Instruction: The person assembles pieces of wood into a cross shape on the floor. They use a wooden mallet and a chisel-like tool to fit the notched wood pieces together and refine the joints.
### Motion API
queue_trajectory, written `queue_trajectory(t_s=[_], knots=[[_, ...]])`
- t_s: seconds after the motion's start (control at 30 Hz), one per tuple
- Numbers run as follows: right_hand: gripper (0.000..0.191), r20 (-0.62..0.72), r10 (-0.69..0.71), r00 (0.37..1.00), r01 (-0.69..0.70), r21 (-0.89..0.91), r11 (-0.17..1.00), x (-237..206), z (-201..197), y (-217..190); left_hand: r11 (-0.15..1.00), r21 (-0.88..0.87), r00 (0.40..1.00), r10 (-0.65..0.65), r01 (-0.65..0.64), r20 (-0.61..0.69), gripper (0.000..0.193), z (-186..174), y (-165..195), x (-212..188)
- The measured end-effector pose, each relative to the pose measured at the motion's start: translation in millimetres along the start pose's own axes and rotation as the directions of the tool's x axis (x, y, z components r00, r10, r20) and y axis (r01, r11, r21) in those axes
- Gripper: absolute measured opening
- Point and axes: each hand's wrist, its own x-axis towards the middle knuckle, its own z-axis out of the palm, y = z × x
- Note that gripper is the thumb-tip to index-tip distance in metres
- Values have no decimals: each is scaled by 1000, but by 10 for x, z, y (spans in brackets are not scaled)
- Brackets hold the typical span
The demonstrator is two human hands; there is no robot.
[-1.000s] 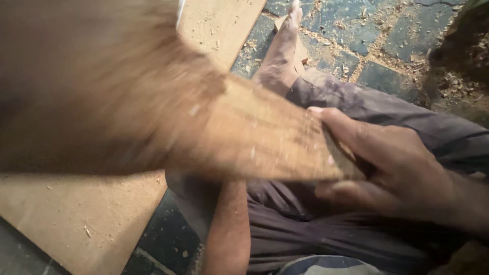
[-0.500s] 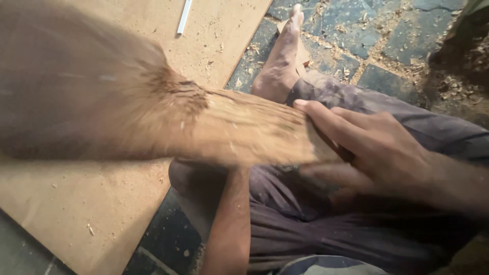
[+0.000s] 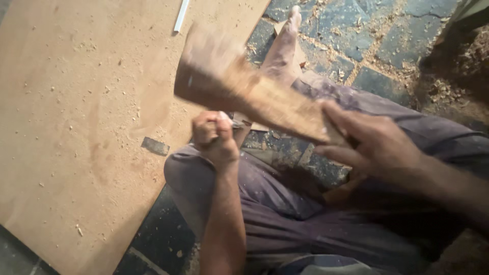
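Note:
My right hand (image 3: 374, 145) grips the handle end of a wooden mallet (image 3: 244, 86). Its broad, motion-blurred head hangs over the edge of a brown board (image 3: 76, 127). My left hand (image 3: 215, 136) is a tight fist just below the mallet's shaft, above my left knee. It is closed on a small tool (image 3: 237, 124), of which only a short pale tip shows beside the knuckles. I sit on the floor in dark purple trousers (image 3: 285, 224), with my bare foot (image 3: 285, 43) stretched out past the mallet.
The board is dusted with sawdust and chips. A small dark rectangular piece (image 3: 155, 146) lies on it near my knee, and a white stick (image 3: 181, 15) lies at its far edge. The dark stone floor (image 3: 351, 35) has wood shavings (image 3: 473, 56) heaped at the right.
The mallet, which filled the left of the view close to the camera, has swung down and away to just above my left fist. The fist was hidden before and now shows.

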Motion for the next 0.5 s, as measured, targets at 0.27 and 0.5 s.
queue_trajectory(t_s=[0.27,0.5], knots=[[87,-358,-375,855,355,-121,927,-118,-189,-143,988,-77,990,-131,135,58,19,0,172,131],[95,-160,-189,969,204,85,975,-167,-237,-400,984,-4,982,-179,180,55,23,94,-411,-240]])
